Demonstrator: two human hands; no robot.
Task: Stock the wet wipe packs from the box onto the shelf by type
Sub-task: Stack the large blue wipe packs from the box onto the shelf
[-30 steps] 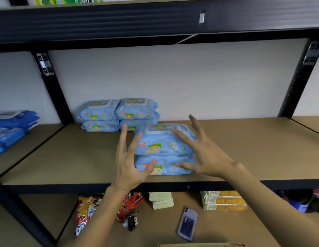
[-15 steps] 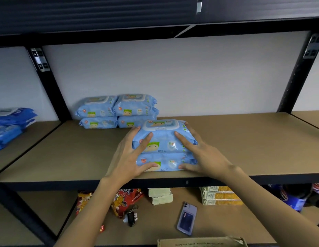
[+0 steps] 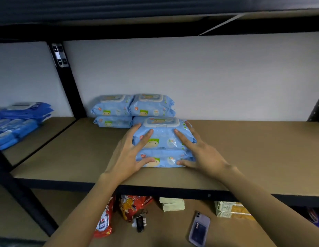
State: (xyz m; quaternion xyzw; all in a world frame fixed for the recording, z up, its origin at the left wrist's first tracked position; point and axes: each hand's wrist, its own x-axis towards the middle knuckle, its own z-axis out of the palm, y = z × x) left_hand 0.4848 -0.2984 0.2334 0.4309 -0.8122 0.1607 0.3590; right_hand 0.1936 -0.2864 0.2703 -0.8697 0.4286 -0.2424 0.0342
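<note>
Your left hand (image 3: 130, 154) | fingers spread, pressing two stacked wipe packs (image 3: 164, 139) | your right hand (image 3: 199, 152) likewise | shelf (image 3: 253, 148), front of four packs (image 3: 132, 109).

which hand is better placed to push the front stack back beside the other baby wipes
Right, marginally: the right hand flanks the front stack on the side away from the rear packs, which sit back-left. The left hand would block that path.

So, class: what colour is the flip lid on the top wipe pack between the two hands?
White, on a light blue pack; the lid shows best in the head view.
</note>
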